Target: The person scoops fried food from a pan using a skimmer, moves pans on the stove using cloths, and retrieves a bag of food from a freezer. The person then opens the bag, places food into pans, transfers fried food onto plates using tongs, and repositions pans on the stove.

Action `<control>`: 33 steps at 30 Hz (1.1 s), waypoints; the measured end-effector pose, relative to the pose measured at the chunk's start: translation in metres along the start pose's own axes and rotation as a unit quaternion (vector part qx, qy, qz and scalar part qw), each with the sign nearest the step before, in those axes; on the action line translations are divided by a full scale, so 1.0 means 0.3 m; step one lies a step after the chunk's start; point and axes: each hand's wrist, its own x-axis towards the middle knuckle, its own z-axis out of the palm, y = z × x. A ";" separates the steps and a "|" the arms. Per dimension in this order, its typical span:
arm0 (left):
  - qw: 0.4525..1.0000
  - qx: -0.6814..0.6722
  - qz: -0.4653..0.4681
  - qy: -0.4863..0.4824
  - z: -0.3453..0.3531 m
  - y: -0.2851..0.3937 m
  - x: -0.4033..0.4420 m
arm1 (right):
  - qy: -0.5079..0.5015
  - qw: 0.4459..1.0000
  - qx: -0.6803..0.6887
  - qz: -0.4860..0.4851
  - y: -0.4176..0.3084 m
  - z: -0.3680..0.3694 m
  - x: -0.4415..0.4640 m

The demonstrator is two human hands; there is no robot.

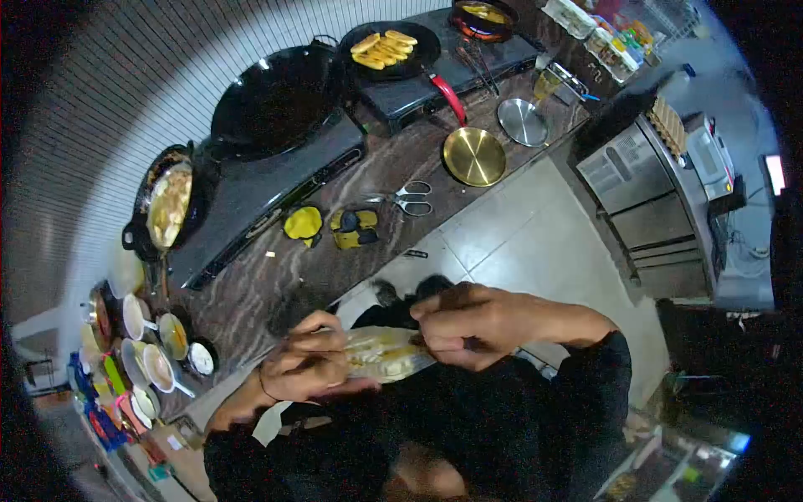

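My left hand (308, 361) and my right hand (475, 325) are both closed on a clear plastic bag (386, 355), one at each end. The bag is stretched between them just in front of my body. Pale, creamy and yellow food shows through it, but I cannot make out its kind. The fingertips of both hands are partly hidden behind the bag and the knuckles. On the counter beyond lie scissors (411, 199) with pale handles, a round yellow piece (303, 223) and a yellow-and-black item (355, 228).
A dark counter (276, 280) carries a large black wok (276, 105), a pan (389, 52) of browned oblong pieces and a gold pan (474, 156) with a red handle. Several bowls (159, 368) crowd the left end. A steel cabinet (640, 192) stands at right, across a tiled floor (502, 234).
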 end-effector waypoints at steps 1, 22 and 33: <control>1.000 -0.002 -0.002 -0.017 -0.014 -0.015 -0.002 | -0.015 1.000 0.001 0.005 0.005 -0.052 -0.005; 0.756 0.428 -0.255 0.424 0.324 -0.176 0.485 | 0.066 0.731 -0.659 0.164 1.759 -0.912 -0.142; 0.769 0.334 -0.042 0.544 0.215 -0.668 0.570 | 0.115 0.797 0.580 0.124 0.784 -0.419 0.103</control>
